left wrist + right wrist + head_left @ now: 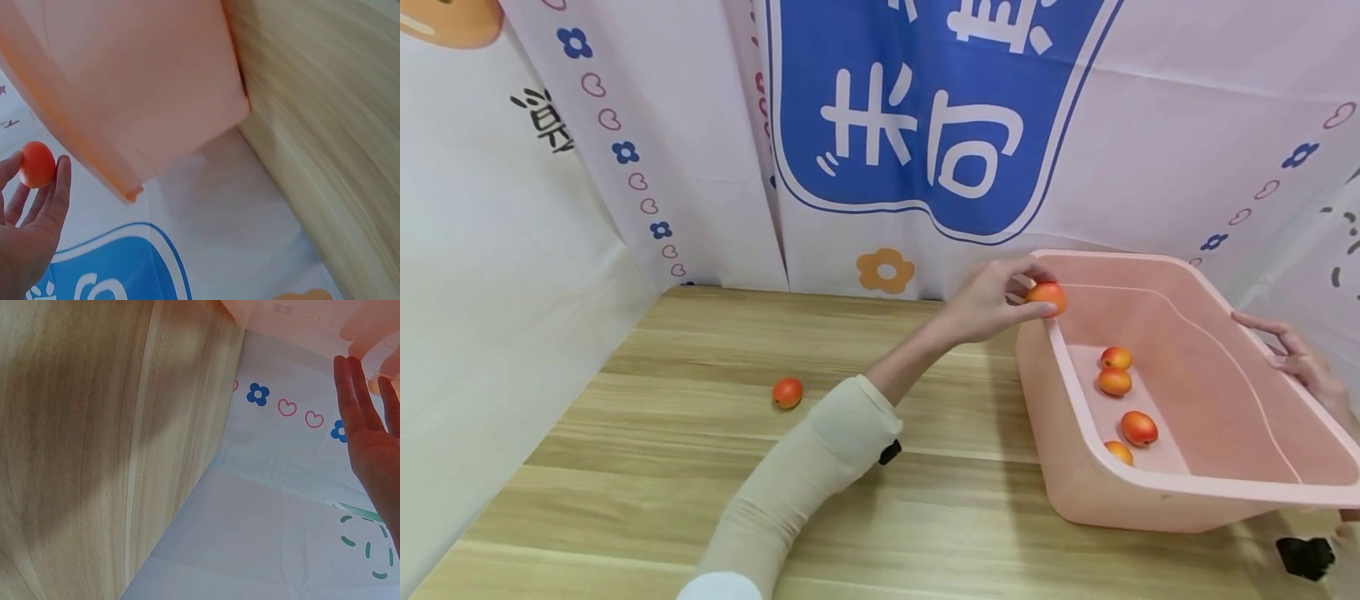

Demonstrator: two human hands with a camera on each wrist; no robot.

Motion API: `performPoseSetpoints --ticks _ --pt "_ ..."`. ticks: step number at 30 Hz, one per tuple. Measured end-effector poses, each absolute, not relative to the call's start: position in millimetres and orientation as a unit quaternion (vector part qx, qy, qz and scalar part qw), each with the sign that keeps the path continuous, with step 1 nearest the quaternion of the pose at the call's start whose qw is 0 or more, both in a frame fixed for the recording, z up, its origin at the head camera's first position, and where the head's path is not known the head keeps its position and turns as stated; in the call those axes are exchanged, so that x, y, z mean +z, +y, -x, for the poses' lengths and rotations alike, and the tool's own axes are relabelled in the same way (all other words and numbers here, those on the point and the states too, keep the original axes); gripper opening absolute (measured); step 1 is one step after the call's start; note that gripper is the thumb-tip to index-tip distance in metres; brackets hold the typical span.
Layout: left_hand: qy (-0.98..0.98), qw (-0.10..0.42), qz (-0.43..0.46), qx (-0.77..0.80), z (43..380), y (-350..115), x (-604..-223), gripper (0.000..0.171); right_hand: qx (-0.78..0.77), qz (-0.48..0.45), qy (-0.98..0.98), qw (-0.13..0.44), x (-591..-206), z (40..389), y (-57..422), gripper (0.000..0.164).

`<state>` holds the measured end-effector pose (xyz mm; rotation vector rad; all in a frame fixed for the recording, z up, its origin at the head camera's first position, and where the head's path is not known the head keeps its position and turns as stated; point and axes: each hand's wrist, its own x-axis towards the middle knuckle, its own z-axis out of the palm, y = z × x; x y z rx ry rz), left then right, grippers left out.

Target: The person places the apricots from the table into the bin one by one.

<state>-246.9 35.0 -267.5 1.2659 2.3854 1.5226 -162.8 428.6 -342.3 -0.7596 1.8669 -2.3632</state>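
In the head view my left hand (996, 300) pinches a small orange-red fruit (1048, 298) between thumb and fingers at the left rim of a pink plastic bin (1036, 417). The left wrist view shows this fruit (38, 164) at the fingertips, beside the bin's outer wall (144, 81). My right hand (1311, 371) touches the bin's right rim, its fingers fairly straight in the right wrist view. Several similar fruits, among them one red-orange fruit (1139, 428), lie on the bin's floor. Another fruit (787, 392) lies on the table, left of my left forearm.
The wooden table (647, 467) extends left and in front of the bin. Behind it hangs a printed white cloth (715, 225) with a blue sign shape (895, 179). More white cloth closes off the left and right sides.
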Motion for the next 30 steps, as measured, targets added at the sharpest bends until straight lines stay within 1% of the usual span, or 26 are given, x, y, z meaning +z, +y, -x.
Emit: performPoseSetpoints --ticks 7,12,15,20,23,30 --pt "0.741 0.030 -0.400 0.539 248.0 62.6 -266.4 0.034 -0.801 0.281 0.525 0.060 -346.6 166.8 430.6 0.069" --pt "0.750 0.036 -0.396 0.528 247.4 81.3 -261.0 0.041 -0.767 0.237 0.595 0.015 -343.9 162.2 427.8 0.063" --pt "0.764 0.046 -0.383 0.517 247.3 93.4 -257.7 0.038 -0.758 0.225 0.612 0.002 -342.6 161.7 427.3 0.063" --pt "0.771 0.069 -0.365 0.517 247.0 112.4 -254.1 0.033 -0.759 0.244 0.604 0.009 -342.2 163.7 429.0 0.066" --pt "0.772 0.074 -0.359 0.519 247.3 120.9 -254.9 0.030 -0.761 0.258 0.595 0.015 -342.1 164.4 430.0 0.067" --pt "0.778 0.080 -0.352 0.514 256.1 130.1 -262.7 0.028 -0.763 0.244 0.598 0.015 -342.6 164.9 430.2 0.066"
